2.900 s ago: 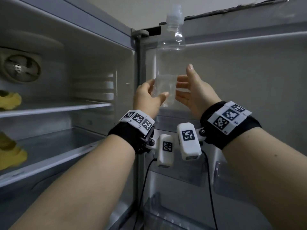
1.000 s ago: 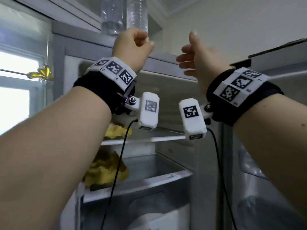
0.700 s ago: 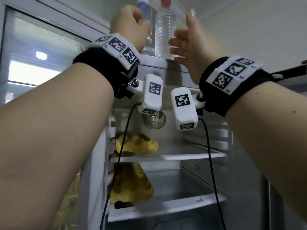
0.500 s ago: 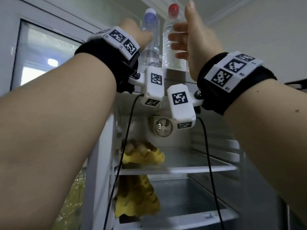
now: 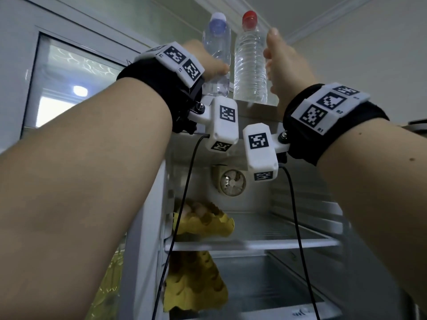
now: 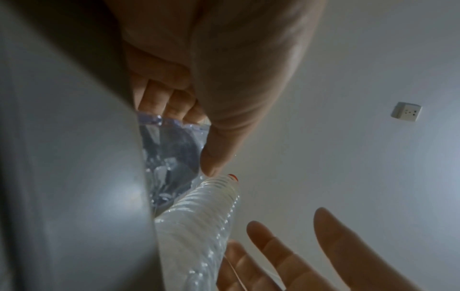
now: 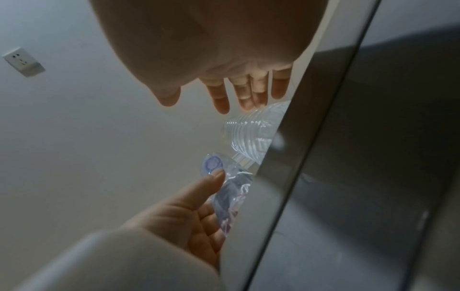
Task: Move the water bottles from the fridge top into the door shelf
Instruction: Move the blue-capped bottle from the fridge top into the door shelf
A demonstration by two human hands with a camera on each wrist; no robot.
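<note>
- Two clear water bottles stand upright, side by side, on the fridge top [image 5: 251,105], near its front edge: the blue-capped bottle [image 5: 217,54] on your left and the red-capped bottle [image 5: 250,63] on your right.
- Your left hand [image 5: 205,63] is raised to the blue-capped bottle. In the left wrist view its fingers [image 6: 159,98] curl round the far side of the bottle and the thumb lies along the near side, so the hand grips the lower body.
- Your right hand [image 5: 284,63] is up beside the red-capped bottle, on its right. Its fingers [image 7: 221,94] are straight and slightly spread, the thumb pointing up. Whether the fingertips touch the ribbed plastic cannot be told from these views.
- The fridge is open below your wrists. A yellow egg tray [image 5: 205,221] sits on the upper shelf [image 5: 277,241], and a second yellow tray [image 5: 194,287] lies underneath it.
- A round fan [image 5: 232,183] shows on the back wall.
- A wall socket [image 6: 405,112] shows on the wall beyond.
</note>
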